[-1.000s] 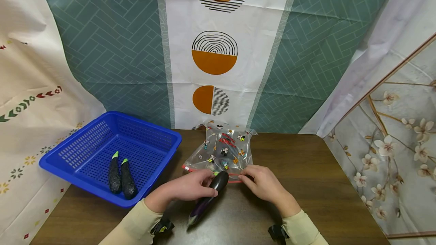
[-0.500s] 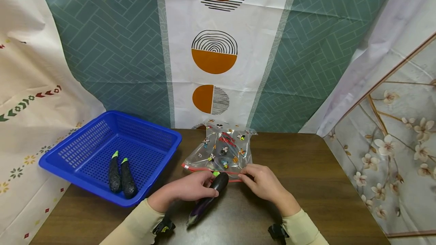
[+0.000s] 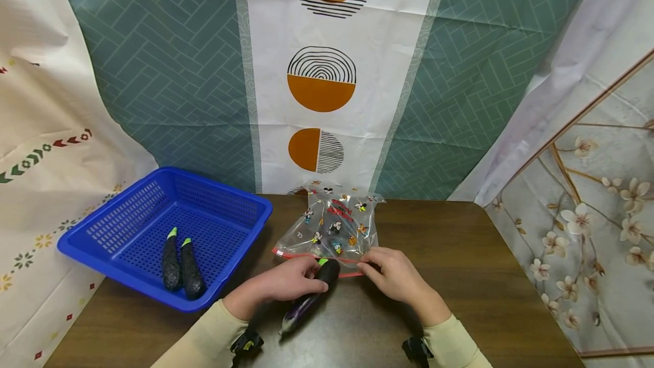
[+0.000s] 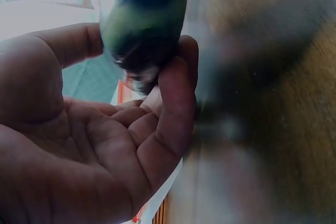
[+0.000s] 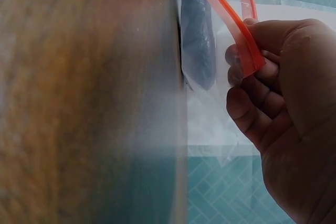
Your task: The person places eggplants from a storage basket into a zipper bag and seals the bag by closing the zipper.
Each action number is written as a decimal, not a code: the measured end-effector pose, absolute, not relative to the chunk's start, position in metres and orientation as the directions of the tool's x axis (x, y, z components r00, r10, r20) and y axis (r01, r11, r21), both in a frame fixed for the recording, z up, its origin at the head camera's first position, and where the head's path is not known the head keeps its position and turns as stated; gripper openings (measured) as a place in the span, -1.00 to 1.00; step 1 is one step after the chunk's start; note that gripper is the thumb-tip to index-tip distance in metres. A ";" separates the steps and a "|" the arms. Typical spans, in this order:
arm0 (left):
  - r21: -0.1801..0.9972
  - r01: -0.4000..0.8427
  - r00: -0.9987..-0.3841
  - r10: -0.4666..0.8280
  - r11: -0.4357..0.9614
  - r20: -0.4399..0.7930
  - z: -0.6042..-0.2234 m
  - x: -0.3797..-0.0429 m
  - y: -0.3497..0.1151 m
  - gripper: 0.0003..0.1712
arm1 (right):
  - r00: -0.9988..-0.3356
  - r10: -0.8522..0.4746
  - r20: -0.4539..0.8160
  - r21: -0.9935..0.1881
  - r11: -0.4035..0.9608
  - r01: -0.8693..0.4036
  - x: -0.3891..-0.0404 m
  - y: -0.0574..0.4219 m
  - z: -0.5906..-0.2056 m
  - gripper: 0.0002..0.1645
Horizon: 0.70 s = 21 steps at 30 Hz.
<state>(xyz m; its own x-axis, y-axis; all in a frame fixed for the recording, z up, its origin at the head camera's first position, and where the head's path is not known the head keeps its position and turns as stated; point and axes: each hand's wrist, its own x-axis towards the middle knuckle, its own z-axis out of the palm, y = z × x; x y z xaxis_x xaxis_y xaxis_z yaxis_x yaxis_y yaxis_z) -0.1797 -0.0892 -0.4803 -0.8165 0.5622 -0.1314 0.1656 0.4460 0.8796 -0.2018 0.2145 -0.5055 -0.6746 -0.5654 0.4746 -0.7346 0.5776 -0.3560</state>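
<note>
My left hand (image 3: pixel 292 280) grips a glossy dark purple eggplant (image 3: pixel 305 306), thumb on top and fingers at its far side. In the left wrist view, the eggplant's stem end (image 4: pixel 143 27) is blurred and faces the camera. The rounded end of the eggplant lies at the mouth of a clear printed zip bag (image 3: pixel 337 226) with a red edge. My right hand (image 3: pixel 393 274) pinches the bag's red edge (image 5: pixel 236 30) at the right corner, the two strips apart. A dark long vegetable (image 5: pixel 199 45) shows through the plastic; its green tip (image 3: pixel 322 261) is beside the eggplant.
A blue perforated basket (image 3: pixel 245 217) stands at the left with two dark, rough-skinned, green-tipped vegetables (image 3: pixel 191 270) in it. The brown wooden table (image 3: pixel 485 300) reaches back to a patterned hanging cloth (image 3: pixel 347 95). A flowered panel (image 3: pixel 587 243) borders the right side.
The red strips of the bag's mouth have spread slightly wider near the right hand. The eggplant has shifted a little to the left with the left hand; the basket stays put.
</note>
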 end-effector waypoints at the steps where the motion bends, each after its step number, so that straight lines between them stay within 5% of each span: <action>1: 0.880 0.162 -0.817 0.561 0.447 -0.135 -0.480 -0.180 -0.089 -0.71 | -0.675 -0.565 0.475 -0.356 0.578 -0.735 -0.202 0.215 -0.505 -0.85; 21: 0.913 -0.039 -0.809 0.523 0.406 -0.267 -0.488 -0.178 -0.087 -0.63 | -0.688 -0.572 0.447 -0.369 0.582 -0.724 -0.202 0.216 -0.505 -0.91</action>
<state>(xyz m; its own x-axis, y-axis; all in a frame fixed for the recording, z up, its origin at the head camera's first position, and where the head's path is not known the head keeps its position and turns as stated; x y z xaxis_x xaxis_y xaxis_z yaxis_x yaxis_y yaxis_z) -0.1775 -0.0869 -0.4881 -0.8093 0.5229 -0.2675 -0.0395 0.4059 0.9131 -0.2021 0.2156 -0.5050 -0.6877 -0.5718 0.4473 -0.7244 0.5821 -0.3694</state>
